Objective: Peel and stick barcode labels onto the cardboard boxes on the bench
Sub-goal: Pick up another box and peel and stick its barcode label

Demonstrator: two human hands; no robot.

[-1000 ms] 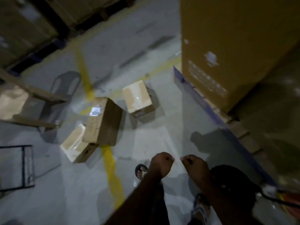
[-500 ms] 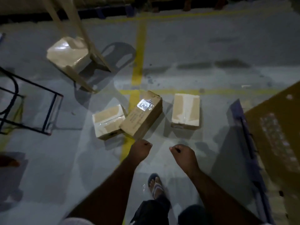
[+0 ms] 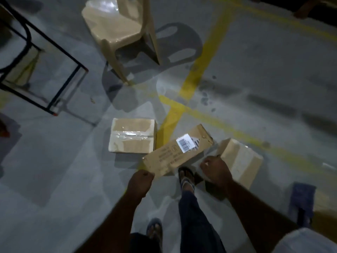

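Observation:
Three cardboard boxes lie on the grey floor in the head view. The left box [image 3: 132, 136] has clear tape across its top. The middle box [image 3: 175, 156] is long and tilted, and it carries a white barcode label [image 3: 186, 143]. The right box [image 3: 240, 159] is plain. My left hand [image 3: 141, 181] is a closed fist at the near corner of the middle box. My right hand [image 3: 216, 168] is closed between the middle and right boxes, with a small pale scrap, apparently a label, at its fingertips.
A beige plastic chair [image 3: 116, 28] stands beyond the boxes, with a black metal frame [image 3: 60, 88] to the left. Yellow floor lines [image 3: 193, 79] cross behind the boxes. A blue pallet corner [image 3: 302, 198] sits at right. My sandalled foot [image 3: 186, 178] is by the middle box.
The view has swung and closed in on the boxes. Both hands have moved forward from in front of me to the near edge of the middle box.

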